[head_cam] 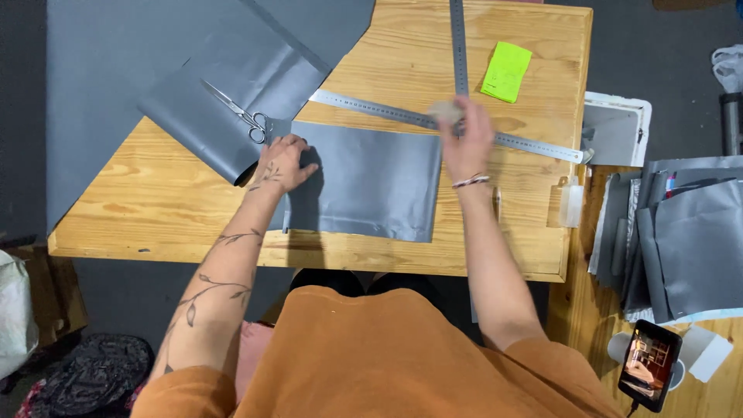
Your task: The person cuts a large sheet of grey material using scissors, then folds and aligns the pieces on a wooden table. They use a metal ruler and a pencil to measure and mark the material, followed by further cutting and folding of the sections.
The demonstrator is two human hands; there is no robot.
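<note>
Grey sheet (371,182) lies flat at the centre of the wooden desk (155,209), its top edge along a long steel ruler (542,145). Left hand (280,164) rests open, palm down, on the sheet's 9 o'clock edge, with scissors (240,112) just beyond at 11 o'clock. Right hand (464,138) presses the ruler at 1 o'clock, fingers blurred, grip unclear; a green note (506,71) sits farther out.

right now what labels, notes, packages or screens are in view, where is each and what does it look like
Sticky note: far right part of the wooden table, beside the upright steel ruler; small tilted rectangle, bright lime green.
Phone: bottom right, on the side surface; dark slim rectangle, screen lit with a warm brownish picture.
Small clear packet: at the table's right edge; translucent whitish rectangle.
</note>
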